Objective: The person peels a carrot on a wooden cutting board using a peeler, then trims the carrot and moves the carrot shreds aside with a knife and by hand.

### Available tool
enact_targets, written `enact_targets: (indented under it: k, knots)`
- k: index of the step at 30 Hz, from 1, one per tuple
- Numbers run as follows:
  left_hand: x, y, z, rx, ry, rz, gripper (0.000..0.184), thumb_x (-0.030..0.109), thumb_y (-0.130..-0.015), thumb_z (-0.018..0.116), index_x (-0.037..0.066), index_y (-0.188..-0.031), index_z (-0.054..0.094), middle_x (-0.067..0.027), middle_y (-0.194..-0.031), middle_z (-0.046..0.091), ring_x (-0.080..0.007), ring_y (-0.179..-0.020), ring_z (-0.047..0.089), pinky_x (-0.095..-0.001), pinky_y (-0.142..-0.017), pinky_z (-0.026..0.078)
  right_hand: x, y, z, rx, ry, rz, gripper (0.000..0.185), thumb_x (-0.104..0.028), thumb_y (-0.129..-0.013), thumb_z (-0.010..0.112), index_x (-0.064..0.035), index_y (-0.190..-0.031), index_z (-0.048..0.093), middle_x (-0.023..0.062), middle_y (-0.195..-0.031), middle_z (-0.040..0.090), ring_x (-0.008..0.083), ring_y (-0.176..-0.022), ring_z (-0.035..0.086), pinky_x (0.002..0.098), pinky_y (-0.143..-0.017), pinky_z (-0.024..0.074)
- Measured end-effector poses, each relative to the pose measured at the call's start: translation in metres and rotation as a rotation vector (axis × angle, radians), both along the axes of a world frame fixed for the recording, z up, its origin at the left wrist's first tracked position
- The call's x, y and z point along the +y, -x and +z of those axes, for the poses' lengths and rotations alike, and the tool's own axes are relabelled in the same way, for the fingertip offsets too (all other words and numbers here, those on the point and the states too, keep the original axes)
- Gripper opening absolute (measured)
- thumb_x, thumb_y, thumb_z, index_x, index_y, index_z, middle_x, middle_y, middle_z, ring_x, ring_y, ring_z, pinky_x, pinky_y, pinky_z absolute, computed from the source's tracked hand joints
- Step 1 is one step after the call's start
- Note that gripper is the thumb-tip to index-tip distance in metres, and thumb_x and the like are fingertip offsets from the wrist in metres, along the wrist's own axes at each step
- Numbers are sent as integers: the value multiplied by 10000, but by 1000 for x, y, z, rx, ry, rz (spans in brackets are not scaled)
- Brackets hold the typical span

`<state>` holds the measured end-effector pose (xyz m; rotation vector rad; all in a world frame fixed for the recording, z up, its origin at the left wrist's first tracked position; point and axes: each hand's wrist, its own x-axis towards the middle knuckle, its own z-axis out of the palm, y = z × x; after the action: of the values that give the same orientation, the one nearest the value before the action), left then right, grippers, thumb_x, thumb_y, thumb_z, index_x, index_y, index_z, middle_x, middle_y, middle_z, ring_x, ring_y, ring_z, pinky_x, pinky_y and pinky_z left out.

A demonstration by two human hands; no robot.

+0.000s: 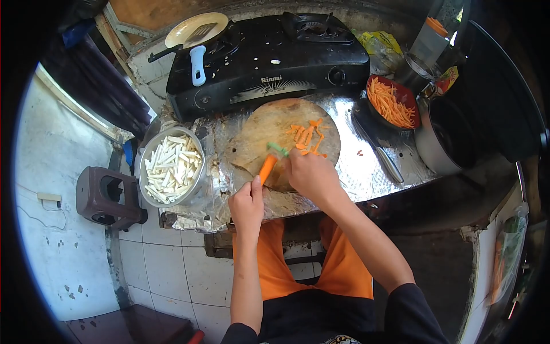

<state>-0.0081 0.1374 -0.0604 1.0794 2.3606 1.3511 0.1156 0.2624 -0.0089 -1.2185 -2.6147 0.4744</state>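
Note:
My left hand (247, 204) is closed around the lower end of a carrot (267, 169), which points up and away over the near edge of the round wooden cutting board (259, 127). In my right hand (311, 175) is a green peeler (278, 149), its head at the carrot's upper end. My fingers partly hide the peeler's handle. Orange carrot peelings (308, 136) lie scattered on the right half of the board.
Left of the board stands a bowl of white cut sticks (172, 166). At right are a bowl of shredded carrot (392, 103), a knife (389, 165) and a pot (438, 137). Behind sits a black gas stove (269, 63) bearing a pan (195, 30). Foil covers the counter (358, 178).

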Motion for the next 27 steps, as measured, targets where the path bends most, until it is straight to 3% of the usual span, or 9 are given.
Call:
enact_targets:
  k: [2, 5, 8, 10, 13, 16, 18, 19, 27]
  knots:
    - [-5, -3, 6, -14, 6, -9, 386, 316, -1000, 614, -32, -861, 708, -77, -535, 517, -122, -497, 447, -315, -500, 390, 4, -3, -1, -14, -18, -96, 348, -321, -1000, 496, -2, -924, 612, 222, -691, 667, 420, -680, 687, 520, -609, 551]
    - [-5, -4, -3, -1, -134, 8, 330, 288, -982, 646, -25, -912, 721, -78, -533, 506, -132, -491, 437, -318, -496, 387, 8, -9, 10, 38, 74, 30, 371, -335, -997, 501, 5, -926, 634, 240, -686, 660, 435, -675, 682, 524, -624, 555]
    - [-5, -3, 0, 27, -90, -7, 309, 275, -974, 660, -25, -949, 728, -63, -533, 506, -115, -495, 441, -315, -497, 391, -9, -10, 14, -12, 95, 191, 379, -346, -994, 505, 3, -927, 636, 242, -698, 666, 435, -673, 682, 518, -624, 557]
    - [-7, -7, 5, -5, -95, 3, 311, 276, -971, 663, -26, -957, 732, -56, -535, 514, -102, -497, 455, -306, -495, 393, -6, -8, 7, -22, 80, 166, 375, -347, -984, 522, 4, -928, 639, 249, -708, 670, 432, -674, 684, 511, -616, 556]
    - [-8, -6, 9, -132, -58, -25, 308, 270, -976, 657, -28, -946, 731, -55, -532, 517, -92, -492, 456, -297, -487, 386, 19, -11, 0, 21, 63, -126, 380, -335, -985, 537, 21, -911, 644, 260, -740, 676, 435, -713, 689, 533, -663, 546]
    - [-4, -1, -11, 96, -183, -5, 332, 265, -992, 638, -37, -872, 710, -45, -513, 511, -81, -456, 473, -281, -450, 382, 15, -21, 17, 46, 152, -71, 399, -332, -988, 538, 37, -882, 645, 277, -749, 668, 458, -740, 677, 546, -700, 536]
    - [-5, 3, -10, -170, -83, -21, 350, 271, -1003, 623, -35, -837, 670, -25, -546, 542, -70, -429, 498, -261, -405, 379, 7, -24, 25, 72, 197, -79, 401, -328, -986, 541, 41, -872, 645, 286, -753, 663, 470, -746, 669, 548, -708, 532]
    - [-5, 2, -4, -330, -128, -18, 304, 258, -999, 633, -27, -895, 641, -21, -610, 587, -74, -421, 522, -249, -374, 386, 6, -22, 28, 107, 233, -72, 402, -325, -985, 545, 44, -862, 645, 295, -756, 657, 482, -752, 661, 551, -716, 528]
    - [-11, 7, -1, -509, -139, -65, 265, 226, -974, 668, -33, -1025, 651, -54, -662, 622, -79, -454, 566, -231, -371, 403, -1, -9, -5, 184, 183, 72, 365, -310, -973, 555, 36, -883, 625, 277, -712, 650, 476, -711, 658, 542, -681, 534]
